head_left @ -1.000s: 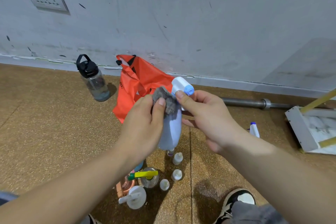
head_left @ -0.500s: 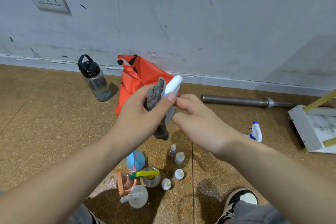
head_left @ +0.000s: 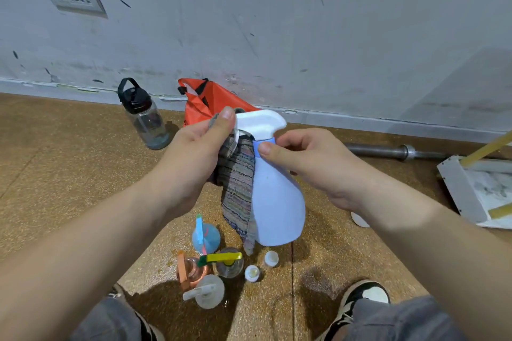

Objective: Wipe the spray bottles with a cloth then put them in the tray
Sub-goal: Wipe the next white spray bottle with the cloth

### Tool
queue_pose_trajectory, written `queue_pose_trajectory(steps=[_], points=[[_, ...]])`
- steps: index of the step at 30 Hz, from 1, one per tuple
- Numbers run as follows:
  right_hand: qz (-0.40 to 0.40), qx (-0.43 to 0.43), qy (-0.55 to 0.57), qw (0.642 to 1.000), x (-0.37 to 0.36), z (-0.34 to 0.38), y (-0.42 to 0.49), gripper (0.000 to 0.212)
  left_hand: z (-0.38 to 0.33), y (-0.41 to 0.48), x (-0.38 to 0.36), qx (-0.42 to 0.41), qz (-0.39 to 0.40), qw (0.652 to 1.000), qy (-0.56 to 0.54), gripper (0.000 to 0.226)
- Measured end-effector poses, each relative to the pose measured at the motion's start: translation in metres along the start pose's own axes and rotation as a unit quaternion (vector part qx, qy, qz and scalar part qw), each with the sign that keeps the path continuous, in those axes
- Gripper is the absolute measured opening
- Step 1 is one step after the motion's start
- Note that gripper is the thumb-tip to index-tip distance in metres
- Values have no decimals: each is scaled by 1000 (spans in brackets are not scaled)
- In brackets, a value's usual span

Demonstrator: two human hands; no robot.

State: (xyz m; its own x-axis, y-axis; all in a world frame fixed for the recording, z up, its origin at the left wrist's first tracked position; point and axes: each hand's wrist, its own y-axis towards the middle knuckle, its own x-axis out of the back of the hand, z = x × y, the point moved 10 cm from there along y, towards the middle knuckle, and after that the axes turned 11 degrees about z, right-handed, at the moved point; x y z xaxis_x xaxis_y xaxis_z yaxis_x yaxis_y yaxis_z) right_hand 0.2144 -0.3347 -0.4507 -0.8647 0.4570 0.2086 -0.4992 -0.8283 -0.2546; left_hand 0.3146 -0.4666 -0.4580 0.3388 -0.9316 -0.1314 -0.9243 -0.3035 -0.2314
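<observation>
Wiping in progress: left hand (head_left: 194, 159) pinches cloth (head_left: 238, 188) against the trigger of the spray bottle (head_left: 277, 202), right hand (head_left: 313, 169) grips its neck, bottle upright above the floor (head_left: 69, 174); next probably wipe the body, then carry right to tray (head_left: 455, 188).

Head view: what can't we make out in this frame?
- Trigger of the spray bottle: head view, covered by the cloth and left hand.
- Most of the white tray: head view, cut off by the right edge; contents unclear.
- A white round object on the floor: head view, mostly behind the wrist of the right hand; unidentifiable.
</observation>
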Motion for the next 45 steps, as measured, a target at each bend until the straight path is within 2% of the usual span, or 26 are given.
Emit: queue_pose_trajectory(steps=[3, 5, 9, 12, 14, 17, 18, 20, 21, 22, 25, 28, 31, 34, 39, 41, 43, 45], points=[[2, -5, 6, 1000, -4, -1, 0, 50, -1, -1, -3, -3, 2, 1000, 7, 47], [6, -13, 14, 1000, -8, -3, 1, 55, 2, -2, 1, -1, -23, 1000, -10, 50], [-35, -35, 62, 997, 1, -13, 2, 59, 13, -11, 31, 18, -169, 984, -52, 48], [-68, -70, 119, 988, 12, -25, 1, 34, 17, -24, 48, 29, -254, 966, -41, 45], [-81, -80, 132, 985, 14, -29, 1, 21, 5, -28, 36, -8, -228, 974, 13, 52], [-88, -74, 153, 981, 8, -31, 2, 22, -16, -38, -15, -129, -96, 977, 141, 46], [-94, -75, 154, 981, 7, -32, 2, 20, -14, -42, -35, -144, -35, 969, 199, 43], [-108, -86, 150, 979, 9, -34, 1, 12, -4, -46, -64, -150, 49, 920, 358, 52], [-112, -91, 151, 978, 9, -35, -1, 11, -2, -45, -66, -158, 50, 900, 403, 57], [-111, -92, 155, 977, 9, -35, -2, 14, -1, -42, -59, -161, 33, 898, 408, 54], [-98, -74, 156, 980, 2, -28, -3, 23, -1, -32, -33, -133, -38, 924, 356, 34], [-98, -47, 132, 985, -6, -21, -2, 21, 0, -32, -31, -96, -80, 930, 346, 48], [-104, -42, 159, 981, -10, -23, -4, 16, -7, -38, -38, -83, -118, 889, 435, 56], [-121, -28, 165, 979, -9, -19, -8, 12, -20, -36, -42, -128, -128, 843, 507, 53], [-141, -17, 171, 975, -1, -14, -8, 12, -10, -19, -35, -151, -61, 875, 455, 43], [-133, -19, 172, 976, -1, -14, -8, 11, -6, -12, -28, -169, -32, 907, 383, 28], [-119, -19, 196, 973, -3, -14, -9, 12, 6, -1, -15, -126, -6, 949, 290, 25], [-95, -23, 194, 976, -6, -14, -10, 12, 28, 8, -2, -12, 9, 982, 190, 35]])
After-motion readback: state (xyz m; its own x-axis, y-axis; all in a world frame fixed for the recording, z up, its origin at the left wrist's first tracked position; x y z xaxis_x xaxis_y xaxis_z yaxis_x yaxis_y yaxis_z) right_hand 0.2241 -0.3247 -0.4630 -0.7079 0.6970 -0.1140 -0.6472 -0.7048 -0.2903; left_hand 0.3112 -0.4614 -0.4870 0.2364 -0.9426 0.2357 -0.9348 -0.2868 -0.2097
